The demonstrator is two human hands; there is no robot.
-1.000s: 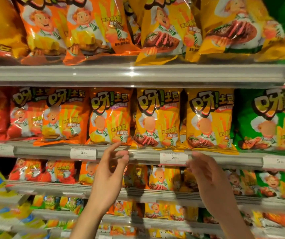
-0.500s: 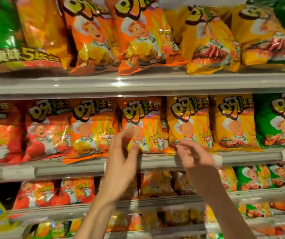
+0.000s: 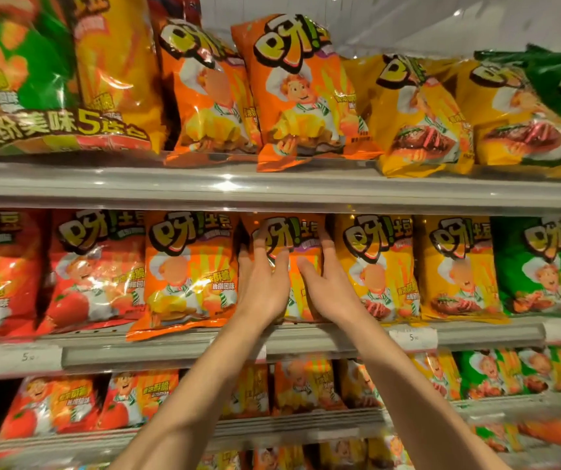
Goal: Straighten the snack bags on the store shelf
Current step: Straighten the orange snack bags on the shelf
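On the middle shelf (image 3: 306,340), the person's left hand (image 3: 263,283) and right hand (image 3: 327,289) grasp an orange foil snack bag (image 3: 289,232) by its two side edges, fingers wrapped round them. Air-puffed, it likely weighs little, crinkles, slips and crushes easily; gentle pressure at the sides suits it best
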